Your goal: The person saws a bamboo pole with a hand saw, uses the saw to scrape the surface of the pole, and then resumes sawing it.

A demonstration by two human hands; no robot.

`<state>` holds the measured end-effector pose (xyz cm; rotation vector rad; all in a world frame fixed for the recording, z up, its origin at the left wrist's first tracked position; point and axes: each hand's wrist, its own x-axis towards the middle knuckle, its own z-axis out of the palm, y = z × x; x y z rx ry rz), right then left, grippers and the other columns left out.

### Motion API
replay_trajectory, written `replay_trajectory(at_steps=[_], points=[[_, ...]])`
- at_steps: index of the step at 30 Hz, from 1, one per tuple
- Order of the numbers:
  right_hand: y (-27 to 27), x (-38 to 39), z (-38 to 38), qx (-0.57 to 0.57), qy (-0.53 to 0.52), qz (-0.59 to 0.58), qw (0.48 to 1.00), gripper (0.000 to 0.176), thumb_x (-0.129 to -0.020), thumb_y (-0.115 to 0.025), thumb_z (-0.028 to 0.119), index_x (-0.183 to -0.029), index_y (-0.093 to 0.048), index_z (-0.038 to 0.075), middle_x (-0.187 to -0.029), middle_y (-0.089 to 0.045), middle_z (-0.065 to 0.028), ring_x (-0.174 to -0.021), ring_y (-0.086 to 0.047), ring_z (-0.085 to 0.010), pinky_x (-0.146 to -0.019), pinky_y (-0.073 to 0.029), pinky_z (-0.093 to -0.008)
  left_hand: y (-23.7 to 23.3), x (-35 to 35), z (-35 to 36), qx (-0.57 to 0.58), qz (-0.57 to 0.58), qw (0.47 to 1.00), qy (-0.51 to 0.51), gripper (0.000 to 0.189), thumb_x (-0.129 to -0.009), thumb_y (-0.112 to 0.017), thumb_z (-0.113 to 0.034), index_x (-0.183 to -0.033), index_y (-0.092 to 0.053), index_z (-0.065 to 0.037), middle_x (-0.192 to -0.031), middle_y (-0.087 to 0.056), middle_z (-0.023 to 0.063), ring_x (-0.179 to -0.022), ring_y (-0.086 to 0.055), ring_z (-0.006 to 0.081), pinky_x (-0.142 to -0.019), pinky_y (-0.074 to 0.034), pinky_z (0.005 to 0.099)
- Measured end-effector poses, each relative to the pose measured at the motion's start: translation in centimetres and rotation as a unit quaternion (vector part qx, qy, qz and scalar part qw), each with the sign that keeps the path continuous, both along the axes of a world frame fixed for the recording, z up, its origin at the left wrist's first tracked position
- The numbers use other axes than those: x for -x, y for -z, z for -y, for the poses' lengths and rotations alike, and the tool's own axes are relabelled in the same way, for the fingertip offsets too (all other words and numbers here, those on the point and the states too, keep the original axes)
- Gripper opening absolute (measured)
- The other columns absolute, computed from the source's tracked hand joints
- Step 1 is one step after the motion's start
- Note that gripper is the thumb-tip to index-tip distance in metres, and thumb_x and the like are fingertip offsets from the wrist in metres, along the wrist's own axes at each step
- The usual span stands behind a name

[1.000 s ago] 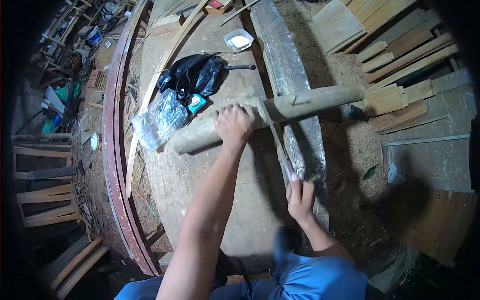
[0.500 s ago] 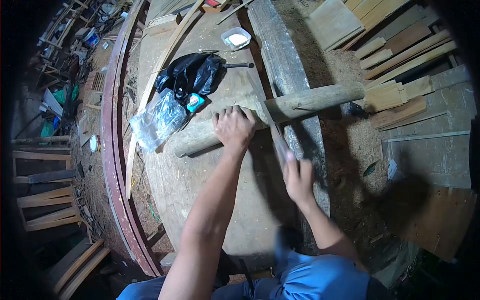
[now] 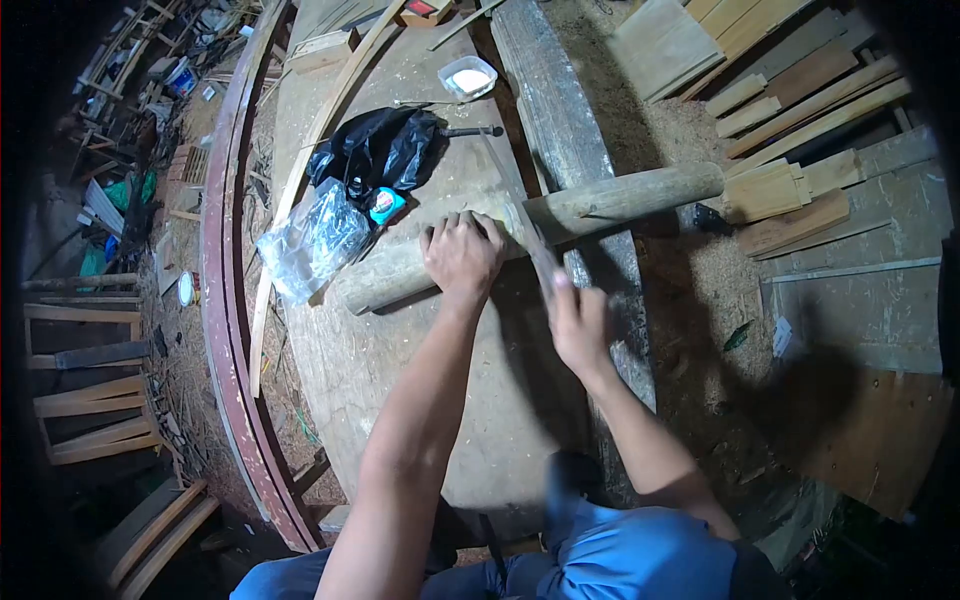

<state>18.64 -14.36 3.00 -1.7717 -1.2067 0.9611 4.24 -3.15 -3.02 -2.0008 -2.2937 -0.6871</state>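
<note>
A round wooden log (image 3: 645, 199) lies slantwise across the workbench (image 3: 400, 400) and the thick plank on its right. My left hand (image 3: 463, 257) is wrapped over the log from above, left of the saw blade. In my right hand (image 3: 581, 325) is the handle of a hand saw (image 3: 541, 258), mostly covered by the fingers. The blade crosses the log just right of my left hand, its tip pointing away from me. Beyond the left end of the log are a clear plastic bag (image 3: 322, 245), a turquoise tape measure (image 3: 386, 206) and a black plastic bag (image 3: 375, 150).
The thick plank (image 3: 560, 110) runs along the bench's right side, with a gap between them. A plastic tub of white stuff (image 3: 467, 77) stands at the back. Cut boards (image 3: 790, 215) lie on the sawdust floor at right. A long curved reddish beam (image 3: 222, 250) borders the left.
My right hand has moved slightly forward and left with the saw, and the blade has slid further across the log. My left hand stays on the log.
</note>
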Motion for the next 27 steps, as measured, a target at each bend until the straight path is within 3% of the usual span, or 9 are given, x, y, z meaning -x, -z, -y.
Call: replay_trajectory(at_steps=[2, 6, 8, 10, 12, 15, 18, 23, 27], points=[[2.4, 0.5, -1.0, -0.060, -0.009, 0.019, 0.998, 0.067, -0.107, -0.047, 0.045, -0.052, -0.047, 0.006, -0.045, -0.044, 0.0031, -0.043, -0.044, -0.0106, -0.044, -0.029, -0.0330, -0.5, 0.0, -0.6, 0.002, -0.006, 1.000, 0.012, 0.034, -0.090, -0.053, -0.031, -0.083, -0.077, -0.007, -0.089, -0.075, 0.0174, -0.090, -0.072, 0.0325, -0.093, -0.049, 0.0428], [0.7, -1.3, 6.5, 0.000, -0.023, -0.112, 0.993, 0.065, -0.107, -0.046, 0.041, -0.052, -0.045, 0.008, -0.046, -0.044, 0.0032, -0.041, -0.043, -0.0089, -0.043, -0.027, -0.0282, -0.4, 0.0, -0.3, 0.061, 0.000, 0.998, 0.008, 0.035, -0.092, -0.052, -0.032, -0.088, -0.076, -0.007, -0.092, -0.075, 0.0175, -0.089, -0.072, 0.0317, -0.097, -0.047, 0.0417], [0.6, -2.2, 10.1, 0.004, -0.027, -0.087, 0.996, 0.065, -0.107, -0.048, 0.040, -0.051, -0.045, 0.007, -0.046, -0.043, 0.0019, -0.042, -0.042, -0.0084, -0.043, -0.027, -0.0296, 0.2, -0.2, 0.1, -0.007, 0.015, 1.000, 0.010, 0.036, -0.092, -0.052, -0.033, -0.088, -0.076, -0.007, -0.094, -0.075, 0.0164, -0.091, -0.071, 0.0303, -0.099, -0.046, 0.0411], [-2.0, -1.6, 7.7, -0.006, 0.007, -0.123, 0.992, 0.065, -0.107, -0.049, 0.040, -0.051, -0.044, 0.007, -0.046, -0.043, 0.0026, -0.042, -0.041, -0.0081, -0.044, -0.026, -0.0299, 0.6, -0.3, 0.3, -0.012, 0.023, 1.000, 0.002, 0.036, -0.092, -0.052, -0.034, -0.089, -0.075, -0.006, -0.096, -0.074, 0.0169, -0.094, -0.071, 0.0305, -0.100, -0.045, 0.0415], [-0.6, -1.5, 3.4, -0.023, 0.000, -0.105, 0.994, 0.065, -0.107, -0.049, 0.042, -0.051, -0.045, 0.007, -0.047, -0.043, 0.0044, -0.043, -0.040, -0.0072, -0.044, -0.027, -0.0292, 0.4, -0.4, 0.5, -0.023, 0.031, 0.999, -0.001, 0.037, -0.092, -0.053, -0.036, -0.090, -0.075, -0.005, -0.099, -0.074, 0.0174, -0.097, -0.070, 0.0308, -0.101, -0.045, 0.0420], [2.2, 0.5, -0.1, -0.054, -0.014, 0.025, 0.998, 0.063, -0.106, -0.049, 0.039, -0.055, -0.047, 0.002, -0.046, -0.042, -0.0026, -0.044, -0.041, -0.0147, -0.046, -0.030, -0.0391, -1.2, 0.5, 0.6, 0.003, 0.000, 0.999, 0.054, 0.049, -0.091, -0.058, -0.049, -0.100, -0.071, -0.002, -0.104, -0.072, 0.0201, -0.102, -0.068, 0.0330, -0.104, -0.043, 0.0436], [2.8, 0.6, 0.1, -0.063, -0.011, 0.008, 0.998, 0.064, -0.107, -0.046, 0.039, -0.053, -0.047, 0.003, -0.045, -0.043, -0.0026, -0.042, -0.042, -0.0150, -0.047, -0.029, -0.0385, -2.5, 2.6, 0.7, 0.126, -0.099, 0.965, 0.207, 0.094, -0.071, -0.071, -0.074, -0.124, -0.054, 0.002, -0.116, -0.066, 0.0201, -0.105, -0.067, 0.0371, -0.104, -0.045, 0.0469], [3.2, -0.3, 0.2, -0.055, -0.022, -0.013, 0.998, 0.067, -0.107, -0.044, 0.044, -0.051, -0.046, 0.006, -0.045, -0.044, 0.0008, -0.042, -0.044, -0.0128, -0.046, -0.031, -0.0344, -3.1, 4.1, -0.9, 0.249, -0.109, 0.922, 0.275, 0.090, -0.068, -0.082, -0.059, -0.130, -0.047, -0.003, -0.117, -0.066, 0.0202, -0.106, -0.067, 0.0390, -0.090, -0.055, 0.0486], [2.7, -0.7, 0.6, -0.043, -0.025, -0.026, 0.998, 0.068, -0.107, -0.043, 0.046, -0.052, -0.047, 0.005, -0.045, -0.044, 0.0002, -0.042, -0.045, -0.0131, -0.046, -0.032, -0.0343, -3.0, 4.2, -1.3, 0.243, -0.107, 0.925, 0.272, 0.079, -0.070, -0.082, -0.052, -0.124, -0.047, -0.005, -0.113, -0.067, 0.0211, -0.101, -0.069, 0.0408, -0.083, -0.057, 0.0504]])
